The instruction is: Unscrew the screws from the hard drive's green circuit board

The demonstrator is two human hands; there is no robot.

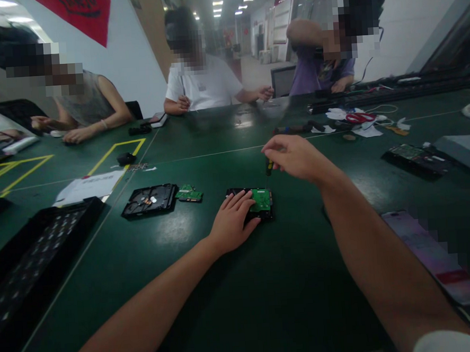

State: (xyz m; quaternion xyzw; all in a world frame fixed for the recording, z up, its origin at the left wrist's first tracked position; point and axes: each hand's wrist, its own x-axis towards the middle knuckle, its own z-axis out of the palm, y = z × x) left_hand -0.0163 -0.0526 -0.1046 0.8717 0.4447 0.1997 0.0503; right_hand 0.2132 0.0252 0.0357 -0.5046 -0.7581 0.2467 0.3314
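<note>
A hard drive (271, 214) lies in front of me with its green circuit board (262, 200) facing up. My left hand (232, 218) rests flat over its left part, fingers stretched out and thumb along the near edge. In my right hand (287, 154) is a small black and yellow screwdriver (269, 167), pinched upright above the board's far right corner. Its thin shaft points down; whether the tip touches a screw is too small to tell. To the left lie a second hard drive (149, 201), its board off, and a loose green circuit board (189, 193).
A long black tray (44, 256) stands at the left, near white paper (90, 187). Another hard drive (415, 159), a grey box (466, 151) and a phone-like device (431, 254) lie right. Scraps and red-handled scissors (360, 118) sit farther back. Several people sit across the table.
</note>
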